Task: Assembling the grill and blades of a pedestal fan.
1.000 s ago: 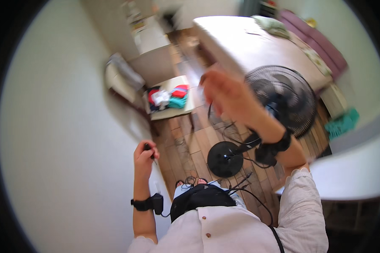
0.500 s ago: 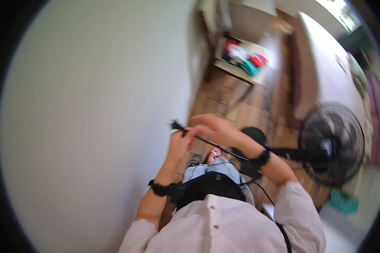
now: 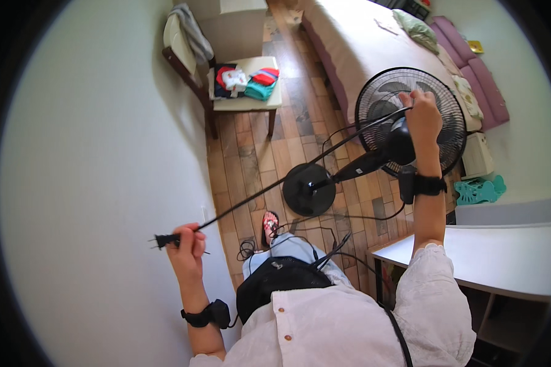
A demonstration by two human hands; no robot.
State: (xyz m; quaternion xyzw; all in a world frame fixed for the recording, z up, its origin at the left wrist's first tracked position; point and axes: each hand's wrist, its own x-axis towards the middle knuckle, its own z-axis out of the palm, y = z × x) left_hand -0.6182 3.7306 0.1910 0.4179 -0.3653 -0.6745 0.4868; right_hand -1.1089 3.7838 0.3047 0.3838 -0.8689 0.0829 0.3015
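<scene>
A black power cord stretches in a taut slant between my two hands. At its lower left end, my left hand closes around the cord just behind a black plug, whose prongs point left toward the wall. Raised at the upper right, my right hand pinches the other end of the stretch. It is in front of the grille of a black standing fan, whose round base rests on the floor. A thinner slack stretch of cord loops down near the fan.
A chair bearing folded clothes stands by the white wall. Behind the fan is a bed. A white table is at my right, with a teal item beyond it. Loose cable coils lie near my foot.
My hands were close together at the plug. Now my right hand has moved far to the right and up, drawing the cord out straight; my left hand has moved left with the plug.
</scene>
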